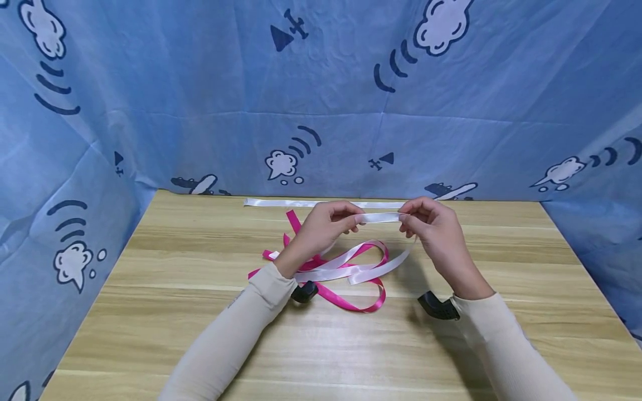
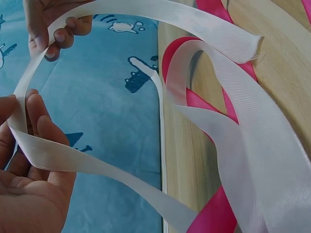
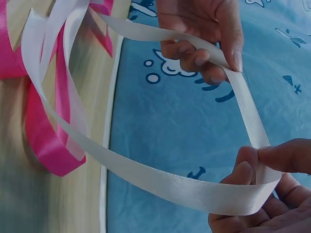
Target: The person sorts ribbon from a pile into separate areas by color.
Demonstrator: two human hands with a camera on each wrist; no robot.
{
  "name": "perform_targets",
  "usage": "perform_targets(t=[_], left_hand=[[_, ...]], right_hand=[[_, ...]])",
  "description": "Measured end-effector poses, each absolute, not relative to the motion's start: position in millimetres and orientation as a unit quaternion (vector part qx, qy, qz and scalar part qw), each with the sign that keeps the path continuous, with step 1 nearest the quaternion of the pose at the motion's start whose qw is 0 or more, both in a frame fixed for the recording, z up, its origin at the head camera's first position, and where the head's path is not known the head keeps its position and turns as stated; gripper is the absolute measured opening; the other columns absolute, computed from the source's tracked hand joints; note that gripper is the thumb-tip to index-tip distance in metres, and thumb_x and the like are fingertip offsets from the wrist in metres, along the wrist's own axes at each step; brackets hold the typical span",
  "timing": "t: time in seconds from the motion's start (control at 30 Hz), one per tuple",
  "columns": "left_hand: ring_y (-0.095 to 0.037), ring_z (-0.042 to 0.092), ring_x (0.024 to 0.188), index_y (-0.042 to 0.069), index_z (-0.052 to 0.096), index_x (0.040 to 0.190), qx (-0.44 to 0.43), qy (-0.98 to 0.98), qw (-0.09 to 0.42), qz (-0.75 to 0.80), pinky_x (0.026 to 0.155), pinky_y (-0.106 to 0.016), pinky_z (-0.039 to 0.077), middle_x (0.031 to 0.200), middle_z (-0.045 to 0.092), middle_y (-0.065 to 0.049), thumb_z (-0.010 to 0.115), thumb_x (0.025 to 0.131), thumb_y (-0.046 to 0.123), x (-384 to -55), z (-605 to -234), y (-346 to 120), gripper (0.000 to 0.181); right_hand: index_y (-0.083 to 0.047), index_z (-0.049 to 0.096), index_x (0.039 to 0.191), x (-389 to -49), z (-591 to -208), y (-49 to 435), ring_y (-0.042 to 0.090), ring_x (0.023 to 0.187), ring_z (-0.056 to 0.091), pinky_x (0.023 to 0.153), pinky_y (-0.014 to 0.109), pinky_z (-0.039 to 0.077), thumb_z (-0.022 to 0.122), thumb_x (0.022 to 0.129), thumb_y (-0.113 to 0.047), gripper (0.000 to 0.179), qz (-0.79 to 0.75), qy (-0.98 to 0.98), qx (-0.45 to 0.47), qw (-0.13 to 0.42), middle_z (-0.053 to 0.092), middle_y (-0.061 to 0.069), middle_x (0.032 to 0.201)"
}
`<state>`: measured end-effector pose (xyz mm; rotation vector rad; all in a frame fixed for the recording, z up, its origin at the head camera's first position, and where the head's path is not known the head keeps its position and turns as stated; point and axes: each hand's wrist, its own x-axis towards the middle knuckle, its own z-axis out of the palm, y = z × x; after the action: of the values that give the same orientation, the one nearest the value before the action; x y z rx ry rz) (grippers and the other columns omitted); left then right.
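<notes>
From my seat the blue cloth [image 1: 326, 72] takes up most of the head view, and below it I have the wooden table [image 1: 481, 362] with its grain running side to side. Two pale sleeves [image 1: 225, 345] reach in from the near edge. Between them, left of the table's middle, I see a loose heap of pink and white ribbons [image 1: 351, 305], looped over one another and partly covered by the left forearm. Above it, the left hand [image 1: 321, 227] and the right hand [image 1: 437, 233] face each other, a small gap apart, each pinching the same white ribbon [image 1: 380, 218] between thumb and bent fingers. The held stretch is raised off the table toward its back edge; its long axis runs left to right, nearly level and roughly parallel to that edge. From the right hand the ribbon drops, curving back left toward the heap. Behind the hands I make out a flat white strip [image 1: 296, 203] along the back edge, its right end out of my sight. A black curved piece [image 1: 438, 306] sits at each cuff. Only my left wrist view gives me the frayed threads on the ribbon's cut end [image 2: 256, 47], and it also shows the run from the left hand, mostly covered in the head view, slanting down until pink ribbon hides it.
</notes>
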<state>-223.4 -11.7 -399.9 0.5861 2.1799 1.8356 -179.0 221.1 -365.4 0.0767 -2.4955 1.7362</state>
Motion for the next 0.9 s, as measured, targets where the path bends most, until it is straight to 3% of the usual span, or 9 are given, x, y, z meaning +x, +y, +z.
perform_targets(t=[0.2,0.33,0.47,0.9], left_hand=[[-0.015,0.068,0.083,0.008,0.077,0.113,0.202,0.743,0.108,0.629,0.093,-0.059,0.057,0.096,0.075,-0.009,0.072,0.100,0.021,-218.7,-397.5,-19.3,0.018],[-0.016,0.069,0.082,0.007,0.077,0.112,0.203,0.737,0.100,0.636,0.083,-0.040,0.061,0.095,0.075,-0.009,0.072,0.100,0.018,-215.7,-394.6,-24.6,0.017],[-0.015,0.068,0.080,0.005,0.077,0.111,0.205,0.730,0.096,0.645,0.075,-0.026,0.056,0.092,0.074,-0.008,0.073,0.099,0.015,-214.3,-391.2,-29.2,0.016],[-0.021,0.068,0.084,0.007,0.077,0.109,0.196,0.723,0.077,0.658,0.077,-0.026,0.057,0.093,0.073,-0.005,0.072,0.099,0.015,-207.1,-381.7,-46.7,0.013]], right_hand=[[0.011,0.063,0.111,-174.3,-362.4,226.1,0.009,0.072,0.065,0.066,0.023,0.056,0.065,0.099,-0.002,0.018,0.581,-0.811,0.036,0.053,0.068,-0.007,0.079],[0.012,0.062,0.107,-172.5,-360.1,230.3,0.010,0.070,0.066,0.066,0.022,0.057,0.066,0.098,0.000,0.015,0.605,-0.793,0.043,0.056,0.069,-0.004,0.078],[0.011,0.063,0.105,-169.6,-357.1,235.1,0.011,0.069,0.066,0.065,0.022,0.057,0.069,0.098,-0.001,0.016,0.625,-0.776,0.047,0.062,0.069,-0.002,0.078],[-0.001,0.070,0.099,-163.1,-350.0,248.0,0.012,0.067,0.067,0.064,0.020,0.056,0.069,0.096,0.005,0.007,0.662,-0.742,0.061,0.085,0.069,-0.001,0.078]])
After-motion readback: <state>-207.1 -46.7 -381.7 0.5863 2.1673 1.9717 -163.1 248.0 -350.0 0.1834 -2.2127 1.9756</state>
